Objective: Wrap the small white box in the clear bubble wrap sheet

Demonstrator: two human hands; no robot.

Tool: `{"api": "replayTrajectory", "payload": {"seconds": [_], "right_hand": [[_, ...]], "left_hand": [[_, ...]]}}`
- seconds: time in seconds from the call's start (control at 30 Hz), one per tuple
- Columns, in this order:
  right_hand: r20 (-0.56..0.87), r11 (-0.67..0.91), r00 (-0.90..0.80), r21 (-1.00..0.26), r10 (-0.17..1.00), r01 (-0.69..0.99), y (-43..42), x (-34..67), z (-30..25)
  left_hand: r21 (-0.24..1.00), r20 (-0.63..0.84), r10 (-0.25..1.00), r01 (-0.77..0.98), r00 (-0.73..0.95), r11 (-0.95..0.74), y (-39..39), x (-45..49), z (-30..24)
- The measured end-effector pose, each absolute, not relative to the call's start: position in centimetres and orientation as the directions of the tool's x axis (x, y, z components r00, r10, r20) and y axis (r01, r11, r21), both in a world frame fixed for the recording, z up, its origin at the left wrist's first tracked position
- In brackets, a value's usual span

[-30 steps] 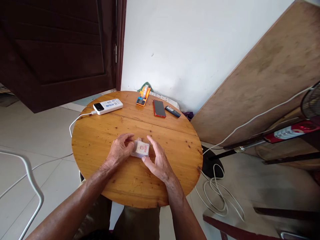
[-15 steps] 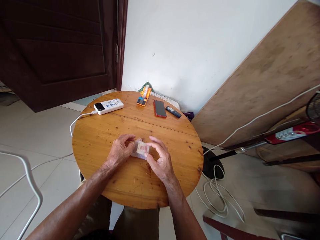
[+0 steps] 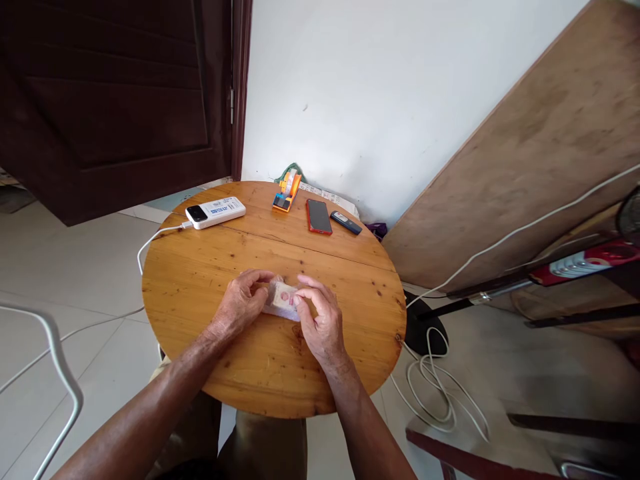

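A small pale box-like packet (image 3: 284, 297) in clear, bubbly-looking plastic wrap lies on the round wooden table (image 3: 230, 373), with a reddish round mark on top. My left hand (image 3: 243, 298) closes its thumb and fingers on the packet's left end. At the right end, my right hand (image 3: 320, 319) pinches the wrap between thumb and forefinger, its other fingers loosely curved above. The fingers hide both ends of the packet.
Toward the back stand an orange tape dispenser (image 3: 287, 192), a red-edged phone (image 3: 319, 217) and a dark small device (image 3: 346, 223). A white power bank (image 3: 216, 213) with a plugged-in cable lies back left. Cable loops (image 3: 435, 380) lie on the floor at right.
My right thumb and forefinger have come together at the packet's right end, where they were apart before. The left hand stays at the left end. The view has shifted slightly.
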State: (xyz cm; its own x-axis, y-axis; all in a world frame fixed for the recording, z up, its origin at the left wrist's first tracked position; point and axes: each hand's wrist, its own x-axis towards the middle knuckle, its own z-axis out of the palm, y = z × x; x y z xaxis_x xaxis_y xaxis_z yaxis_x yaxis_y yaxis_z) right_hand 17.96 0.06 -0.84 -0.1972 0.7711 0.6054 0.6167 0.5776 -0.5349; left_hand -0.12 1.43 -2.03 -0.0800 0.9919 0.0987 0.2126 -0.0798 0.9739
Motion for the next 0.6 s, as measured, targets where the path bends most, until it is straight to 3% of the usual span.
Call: {"api": "replayTrajectory", "payload": {"seconds": [0.23,0.33,0.6], "right_hand": [[0.565,0.550,-0.178,-0.602,0.805,0.579,0.4,17.8,-0.5],[0.567,0.543,-0.172,-0.592,0.806,0.595,0.5,17.7,0.6],[0.526,0.541,-0.256,-0.508,0.811,0.670,3.2,18.3,5.7]], "left_hand": [[0.980,0.047,0.996,0.188,0.072,-0.060,1.3,-0.1,-1.7],[0.961,0.087,0.990,0.251,0.112,-0.113,0.9,0.5,-1.7],[0.951,0.179,0.961,0.215,0.209,-0.224,0.3,1.2,-3.1]]}}
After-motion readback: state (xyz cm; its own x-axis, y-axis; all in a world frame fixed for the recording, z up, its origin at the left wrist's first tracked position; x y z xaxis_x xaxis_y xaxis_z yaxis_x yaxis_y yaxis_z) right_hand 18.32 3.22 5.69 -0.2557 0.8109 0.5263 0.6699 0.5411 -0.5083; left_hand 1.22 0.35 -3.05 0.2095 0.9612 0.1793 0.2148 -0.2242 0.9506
